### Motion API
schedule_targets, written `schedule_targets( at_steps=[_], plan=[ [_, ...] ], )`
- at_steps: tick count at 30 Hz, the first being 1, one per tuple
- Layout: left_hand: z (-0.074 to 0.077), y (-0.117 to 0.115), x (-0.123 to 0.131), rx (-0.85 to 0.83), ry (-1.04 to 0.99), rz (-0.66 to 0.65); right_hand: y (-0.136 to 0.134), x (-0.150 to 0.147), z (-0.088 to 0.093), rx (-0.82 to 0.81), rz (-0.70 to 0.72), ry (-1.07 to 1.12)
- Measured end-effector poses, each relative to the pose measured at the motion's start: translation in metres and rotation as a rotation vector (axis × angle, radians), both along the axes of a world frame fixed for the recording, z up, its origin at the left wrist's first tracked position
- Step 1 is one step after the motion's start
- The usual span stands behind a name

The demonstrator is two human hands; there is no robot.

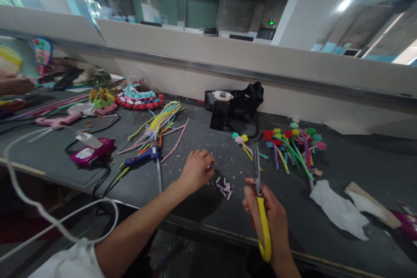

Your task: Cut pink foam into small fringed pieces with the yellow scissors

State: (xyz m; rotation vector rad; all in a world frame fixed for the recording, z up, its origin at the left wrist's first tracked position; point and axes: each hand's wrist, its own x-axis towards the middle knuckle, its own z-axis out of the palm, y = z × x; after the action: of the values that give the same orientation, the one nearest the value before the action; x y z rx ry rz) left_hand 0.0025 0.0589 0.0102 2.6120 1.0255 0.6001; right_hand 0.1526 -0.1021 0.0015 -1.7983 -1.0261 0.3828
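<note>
My right hand (272, 217) is closed around yellow-handled scissors (260, 200), blades pointing up and away over the dark table (202, 208). My left hand (195, 169) rests on the table with fingers curled, pinching something small and pale I cannot make out. Between my hands lies a small pile of cut pink pieces (224, 186). Just beyond the scissors' tips lie small pipe-cleaner flowers (243, 141).
A blue glue gun (143, 156) and loose pipe cleaners (159, 126) lie to the left. A bunch of coloured pipe-cleaner flowers (293, 145) sits right. A black bag with a phone (234, 104) stands behind. White paper scraps (339, 210) lie right. Another person's hand (13, 84) shows far left.
</note>
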Motion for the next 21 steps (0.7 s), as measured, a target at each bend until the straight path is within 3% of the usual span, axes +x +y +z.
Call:
schedule_targets(
  at_steps=[5, 11, 14, 18, 21],
  plan=[
    [-0.007, -0.020, 0.010, 0.125, 0.131, -0.130, 0.000, 0.003, -0.005, -0.003, 0.011, -0.064],
    [-0.028, -0.025, 0.017, 0.147, 0.197, -0.151, 0.002, 0.004, -0.005, -0.020, 0.002, -0.063],
    [-0.031, -0.020, 0.018, 0.036, 0.079, -0.134, 0.005, 0.004, -0.006, -0.055, 0.014, -0.058],
    [-0.023, -0.015, 0.019, -0.082, -0.064, -0.083, 0.007, 0.000, -0.009, -0.030, -0.006, -0.037],
    [-0.012, -0.015, 0.018, -0.517, -0.438, -0.022, 0.010, -0.006, -0.005, 0.025, -0.042, 0.001]
  ],
)
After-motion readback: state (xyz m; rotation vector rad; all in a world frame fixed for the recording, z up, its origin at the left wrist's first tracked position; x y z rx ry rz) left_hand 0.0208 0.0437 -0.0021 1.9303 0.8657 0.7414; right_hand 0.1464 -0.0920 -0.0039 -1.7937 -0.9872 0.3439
